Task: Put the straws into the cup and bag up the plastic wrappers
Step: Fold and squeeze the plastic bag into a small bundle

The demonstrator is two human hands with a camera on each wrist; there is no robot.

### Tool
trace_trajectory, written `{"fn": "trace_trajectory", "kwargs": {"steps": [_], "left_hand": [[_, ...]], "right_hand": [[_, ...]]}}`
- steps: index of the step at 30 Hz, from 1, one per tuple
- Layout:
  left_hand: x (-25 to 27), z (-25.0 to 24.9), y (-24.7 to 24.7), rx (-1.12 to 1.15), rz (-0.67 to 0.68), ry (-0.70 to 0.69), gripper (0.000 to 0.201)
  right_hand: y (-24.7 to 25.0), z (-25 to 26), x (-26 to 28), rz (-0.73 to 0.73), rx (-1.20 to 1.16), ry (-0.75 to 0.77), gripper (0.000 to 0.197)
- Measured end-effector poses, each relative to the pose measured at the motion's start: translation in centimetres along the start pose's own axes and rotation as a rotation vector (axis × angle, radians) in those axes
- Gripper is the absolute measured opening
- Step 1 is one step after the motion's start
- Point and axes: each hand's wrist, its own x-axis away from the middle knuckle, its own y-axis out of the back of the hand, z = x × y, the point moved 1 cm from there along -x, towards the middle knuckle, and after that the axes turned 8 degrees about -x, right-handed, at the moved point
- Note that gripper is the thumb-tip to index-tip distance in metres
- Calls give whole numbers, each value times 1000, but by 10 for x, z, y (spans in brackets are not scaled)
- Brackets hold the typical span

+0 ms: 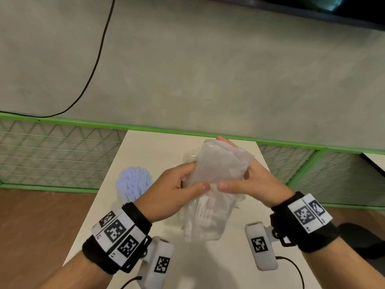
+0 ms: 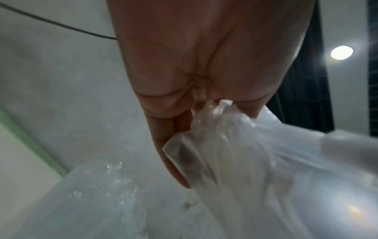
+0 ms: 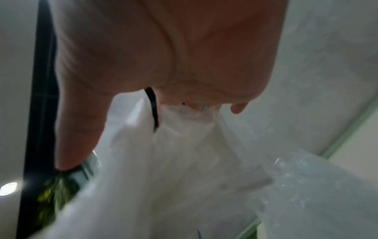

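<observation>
Head view, left hand and right hand fingers gripping clear plastic bag between them (above table)

I see a white table, with its far edge against a green mesh fence. On its left part stands a cup of pale blue straws, packed tight and upright. Around the middle lies a heap of clear plastic wrappers, partly hidden; I cannot tell how much of it touches the tabletop. The near part is bare white surface.
</observation>
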Motion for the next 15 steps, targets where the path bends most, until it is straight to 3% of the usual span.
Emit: {"fn": "trace_trajectory", "kwargs": {"steps": [1,4,8,12,15], "left_hand": [[0,-1,0,-12,-2,-6,31],[0,-1,1,-60,-7,27,28],[4,2,3,-43,29,39,17],[9,-1,6,-25,46,22,25],[12,2,10,16,32,46,31]], "right_hand": [[-1,-1,0,19,45,-11,100],[-3,7,-2,-45,280,110,87],[-8,6,2,-24,42,140,33],[-7,-2,-1,-217,-120,171,34],[-4,-2,-4,-268,-101,192,25]]}}
